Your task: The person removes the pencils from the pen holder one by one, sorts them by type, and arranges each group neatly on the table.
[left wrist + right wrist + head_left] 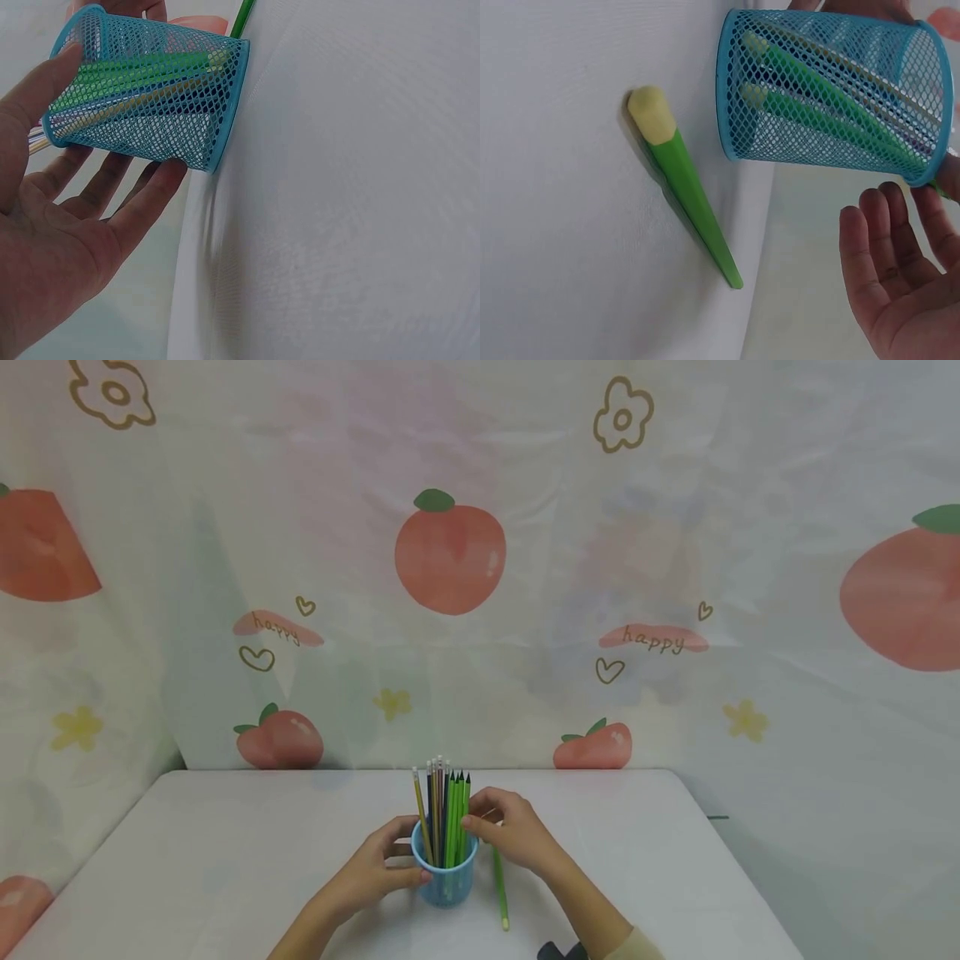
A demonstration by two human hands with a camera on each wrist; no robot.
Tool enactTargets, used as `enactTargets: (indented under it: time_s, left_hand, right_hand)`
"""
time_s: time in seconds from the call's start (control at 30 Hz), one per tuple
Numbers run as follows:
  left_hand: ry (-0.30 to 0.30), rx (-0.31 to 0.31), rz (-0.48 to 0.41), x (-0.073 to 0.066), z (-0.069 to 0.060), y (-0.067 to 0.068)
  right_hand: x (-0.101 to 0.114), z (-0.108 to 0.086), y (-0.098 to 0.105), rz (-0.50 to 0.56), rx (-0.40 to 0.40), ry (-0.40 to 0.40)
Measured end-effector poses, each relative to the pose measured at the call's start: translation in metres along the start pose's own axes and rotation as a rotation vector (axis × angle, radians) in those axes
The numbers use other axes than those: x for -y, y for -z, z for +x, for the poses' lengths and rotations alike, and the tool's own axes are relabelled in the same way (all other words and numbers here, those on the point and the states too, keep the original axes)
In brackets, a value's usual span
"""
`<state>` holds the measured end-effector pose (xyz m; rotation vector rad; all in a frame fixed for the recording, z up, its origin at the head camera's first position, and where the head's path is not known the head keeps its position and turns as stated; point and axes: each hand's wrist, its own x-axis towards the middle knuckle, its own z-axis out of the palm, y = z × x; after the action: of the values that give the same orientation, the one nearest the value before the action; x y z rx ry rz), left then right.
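Observation:
A light-blue mesh pencil cup [446, 893] stands upright on the white table, with several pencils inside. Green pencils [455, 822] with black tips up fill its right side; pencils with white eraser ends [432, 802] lean at the left. My left hand [378, 860] holds the cup from the left, thumb near the rim and fingers along the wall. At the right rim, my right hand [517, 835] pinches a green pencil between thumb and index finger; its other fingers are loosely spread in the right wrist view. One loose green pencil [690, 199] lies on the table right of the cup.
The white table [285, 835] ends at a patterned cloth backdrop [480, 685] with printed fruit and flowers. A black object [561, 952] shows beside the right forearm at the bottom edge. A thin dark strip [717, 817] sits past the table's right edge.

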<state>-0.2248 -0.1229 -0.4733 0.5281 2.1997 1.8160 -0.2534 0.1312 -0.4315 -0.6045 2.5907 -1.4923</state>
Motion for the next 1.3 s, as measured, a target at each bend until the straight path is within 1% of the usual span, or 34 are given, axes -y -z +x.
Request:
enactTargets:
  time_s: [0.3,0.53,0.77,1.03,1.3]
  left_hand:
    - [0.007,0.004,-0.005,0.000,-0.001,0.000]
    - [0.018,-0.004,-0.011,-0.001,-0.001,0.000]
    - [0.019,-0.004,-0.006,-0.002,0.000,-0.001]
    - [0.001,0.004,-0.011,-0.002,-0.003,-0.001]
    - [0.016,0.001,-0.006,-0.003,-0.001,-0.001]
  right_hand:
    - [0.002,0.001,-0.001,-0.024,-0.025,-0.006]
    - [0.006,-0.001,0.004,-0.030,-0.037,0.004]
    - [0.016,-0.005,0.010,0.008,-0.041,0.011]
    - [0.030,-0.010,0.016,0.061,-0.023,0.022]
    - [0.032,-0.009,0.023,0.155,0.014,0.041]
